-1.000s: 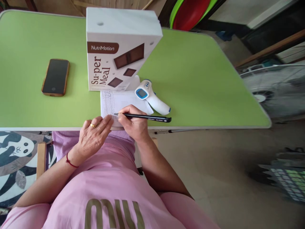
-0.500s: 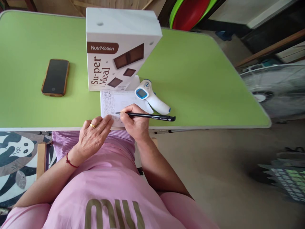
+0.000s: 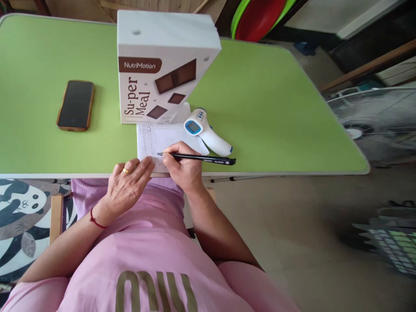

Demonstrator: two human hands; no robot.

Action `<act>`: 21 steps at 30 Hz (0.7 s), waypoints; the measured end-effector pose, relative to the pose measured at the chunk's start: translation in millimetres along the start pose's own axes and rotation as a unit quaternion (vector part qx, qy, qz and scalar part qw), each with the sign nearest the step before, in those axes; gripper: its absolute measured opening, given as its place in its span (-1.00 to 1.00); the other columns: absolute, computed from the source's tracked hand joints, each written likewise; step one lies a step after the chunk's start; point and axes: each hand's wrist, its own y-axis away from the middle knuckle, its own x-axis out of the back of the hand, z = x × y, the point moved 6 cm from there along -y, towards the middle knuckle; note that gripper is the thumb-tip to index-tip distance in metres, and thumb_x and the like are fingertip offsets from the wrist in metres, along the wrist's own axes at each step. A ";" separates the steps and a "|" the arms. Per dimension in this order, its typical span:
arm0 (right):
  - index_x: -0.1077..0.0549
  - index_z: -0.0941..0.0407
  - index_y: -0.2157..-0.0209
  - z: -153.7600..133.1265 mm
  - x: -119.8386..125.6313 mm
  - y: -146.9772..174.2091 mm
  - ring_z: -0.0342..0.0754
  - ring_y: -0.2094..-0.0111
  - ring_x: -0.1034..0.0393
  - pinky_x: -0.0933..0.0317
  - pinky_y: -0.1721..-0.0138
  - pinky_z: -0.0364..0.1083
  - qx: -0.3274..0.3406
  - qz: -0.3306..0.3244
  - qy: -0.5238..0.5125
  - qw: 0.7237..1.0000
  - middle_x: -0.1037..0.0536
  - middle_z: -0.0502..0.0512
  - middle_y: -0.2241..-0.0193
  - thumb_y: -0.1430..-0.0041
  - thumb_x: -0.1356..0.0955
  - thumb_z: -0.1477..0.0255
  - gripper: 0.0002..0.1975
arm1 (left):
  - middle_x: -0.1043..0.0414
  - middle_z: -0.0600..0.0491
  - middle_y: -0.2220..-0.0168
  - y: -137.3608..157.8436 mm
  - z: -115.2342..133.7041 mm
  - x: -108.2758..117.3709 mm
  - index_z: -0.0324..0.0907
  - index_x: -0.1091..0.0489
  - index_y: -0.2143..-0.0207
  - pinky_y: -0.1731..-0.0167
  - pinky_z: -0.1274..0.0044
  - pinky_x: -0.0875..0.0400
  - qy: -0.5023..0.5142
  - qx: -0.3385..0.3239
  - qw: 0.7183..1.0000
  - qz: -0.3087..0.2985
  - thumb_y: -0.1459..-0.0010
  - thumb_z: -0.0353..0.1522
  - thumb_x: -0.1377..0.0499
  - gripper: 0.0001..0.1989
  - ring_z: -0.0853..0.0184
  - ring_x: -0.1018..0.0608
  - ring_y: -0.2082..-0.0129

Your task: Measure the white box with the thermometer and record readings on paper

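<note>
My right hand (image 3: 184, 167) grips a black pen (image 3: 208, 158), its tip at the written lines on a white sheet of paper (image 3: 172, 135). Flat at the table's front edge, my left hand (image 3: 128, 184) rests its outstretched fingertips on the sheet's lower left part. A white box (image 3: 169, 82) printed "NutriMotion Su-per Meal" stands upright at the far end of the paper, hiding some of it. On the sheet's right side lies a white and blue infrared thermometer (image 3: 208, 132), partly beyond the paper.
A phone (image 3: 76, 105) in a brown case lies to the left on the green table (image 3: 273, 108). Past the right end stands a fan (image 3: 373, 125). Red and green basins (image 3: 260, 19) are behind the table, and a checked bag-like thing (image 3: 390, 238) is on the floor.
My right hand and the pen have shifted slightly to the left over the paper. My left hand, the box, the thermometer and the phone have stayed in place.
</note>
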 end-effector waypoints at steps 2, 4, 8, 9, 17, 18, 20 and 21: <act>-0.38 0.06 0.52 0.5 -0.4 -0.1 -0.20 0.64 -0.20 -0.15 0.55 -0.18 -0.003 -0.003 0.003 1.000 -0.37 -0.15 0.68 -0.09 -0.32 0.45 -0.88 | -0.55 0.01 -0.08 0.1 -0.2 0.0 -0.24 -0.44 -0.06 0.27 0.40 -0.24 0.000 0.000 1.000 0.003 -0.37 -0.42 -0.14 -0.76 0.26 -0.48 0.06; -0.37 0.06 0.52 1.5 -0.8 -0.3 -0.20 0.64 -0.21 -0.16 0.55 -0.18 -0.012 -0.007 0.008 1.000 -0.38 -0.15 0.68 -0.08 -0.32 0.45 -0.88 | -0.54 0.01 -0.09 0.3 -0.4 -0.4 -0.22 -0.43 -0.07 0.27 0.39 -0.25 -0.001 0.001 1.000 0.000 -0.37 -0.42 -0.14 -0.75 0.26 -0.48 0.05; -0.37 0.06 0.52 0.5 -0.7 -0.4 -0.20 0.64 -0.21 -0.16 0.55 -0.18 -0.007 -0.007 0.008 1.000 -0.38 -0.14 0.68 -0.09 -0.32 0.45 -0.88 | -0.53 0.01 -0.10 0.5 -0.4 -0.6 -0.23 -0.43 -0.08 0.27 0.39 -0.25 -0.002 0.002 1.000 -0.009 -0.38 -0.42 -0.13 -0.74 0.25 -0.48 0.05; -0.37 0.06 0.52 0.0 -0.5 -0.4 -0.20 0.64 -0.21 -0.16 0.55 -0.18 -0.003 -0.006 0.007 1.000 -0.38 -0.14 0.68 -0.09 -0.32 0.45 -0.88 | -0.53 0.01 -0.10 0.5 -0.2 -0.5 -0.23 -0.43 -0.07 0.27 0.39 -0.25 -0.002 0.002 1.000 -0.009 -0.38 -0.42 -0.13 -0.75 0.25 -0.48 0.05; -0.37 0.05 0.52 0.7 -0.7 0.0 -0.19 0.63 -0.22 -0.18 0.54 -0.17 -0.009 -0.010 0.011 1.000 -0.38 -0.15 0.68 -0.09 -0.32 0.46 -0.88 | -0.52 -0.03 -0.11 1.8 -0.5 -2.2 -0.19 -0.39 -0.13 0.26 0.39 -0.25 0.014 0.004 1.000 -0.012 -0.37 -0.44 -0.12 -0.69 0.23 -0.47 -0.01; -0.38 0.05 0.52 0.6 -0.6 -0.1 -0.19 0.63 -0.22 -0.18 0.54 -0.17 -0.010 -0.010 0.011 1.000 -0.38 -0.15 0.68 -0.09 -0.32 0.46 -0.88 | -0.52 -0.02 -0.11 1.5 -0.4 -1.9 -0.20 -0.40 -0.12 0.27 0.39 -0.24 0.010 0.003 1.000 -0.008 -0.37 -0.44 -0.12 -0.70 0.24 -0.47 0.00; -0.38 0.06 0.52 0.1 0.0 -0.4 -0.19 0.63 -0.22 -0.18 0.54 -0.17 -0.006 -0.008 0.008 1.000 -0.38 -0.14 0.68 -0.09 -0.32 0.47 -0.88 | -0.54 -0.01 -0.09 0.9 -0.1 -0.9 -0.23 -0.42 -0.08 0.28 0.39 -0.24 0.003 0.001 1.000 -0.001 -0.36 -0.44 -0.14 -0.74 0.25 -0.48 0.03; -0.38 0.06 0.52 0.1 0.2 -0.6 -0.20 0.63 -0.22 -0.18 0.54 -0.18 -0.003 -0.006 0.007 1.000 -0.39 -0.14 0.67 -0.09 -0.32 0.47 -0.88 | -0.54 0.00 -0.09 0.5 0.0 -0.4 -0.24 -0.43 -0.07 0.29 0.39 -0.24 0.002 0.000 1.000 0.001 -0.36 -0.44 -0.14 -0.75 0.26 -0.48 0.05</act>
